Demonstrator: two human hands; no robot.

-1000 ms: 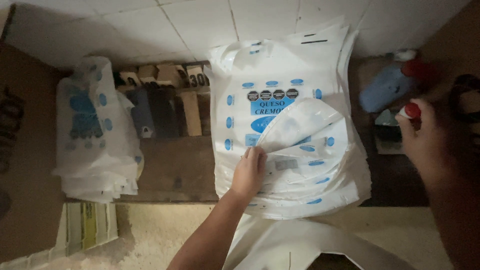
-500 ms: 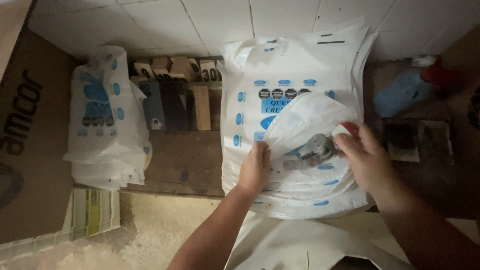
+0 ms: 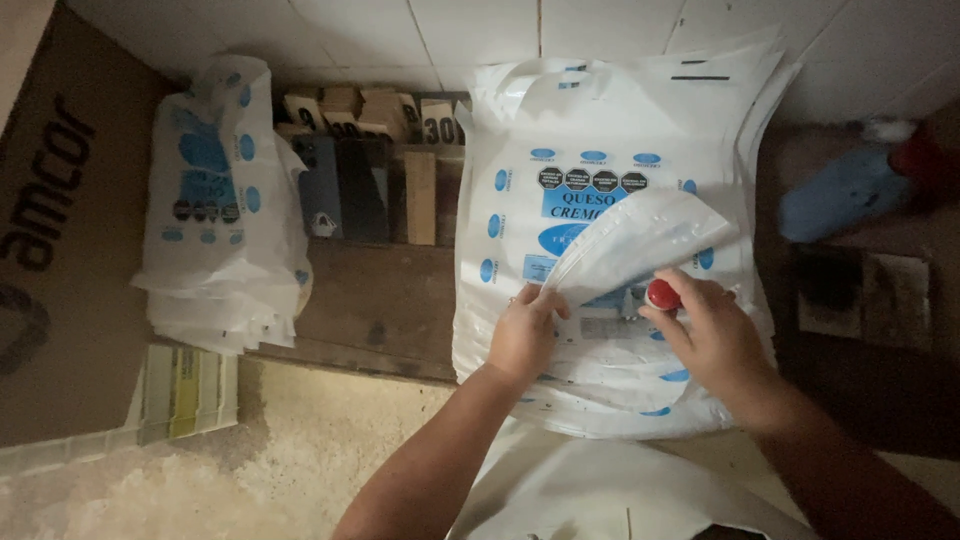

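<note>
A thick stack of white plastic bags [image 3: 610, 150] with blue printing lies on a dark wooden bench. My left hand [image 3: 525, 335] pins down and folds back the lower corner of the top bag [image 3: 640, 240]. My right hand [image 3: 710, 335] grips a small stamp with a red knob [image 3: 662, 294] and presses it down on the bag beneath the folded flap.
A second pile of printed bags [image 3: 220, 200] sits at the left of the bench [image 3: 370, 300]. Small wooden and dark blocks [image 3: 370, 170] line the tiled wall. A cardboard box [image 3: 60, 230] stands far left. A blue cloth [image 3: 850, 190] and dark ink pad [image 3: 830, 290] lie at the right.
My right hand came from the far right with the stamp, moved over the bag stack, and now presses it down under the lifted flap. My left hand has kept the flap folded back.
</note>
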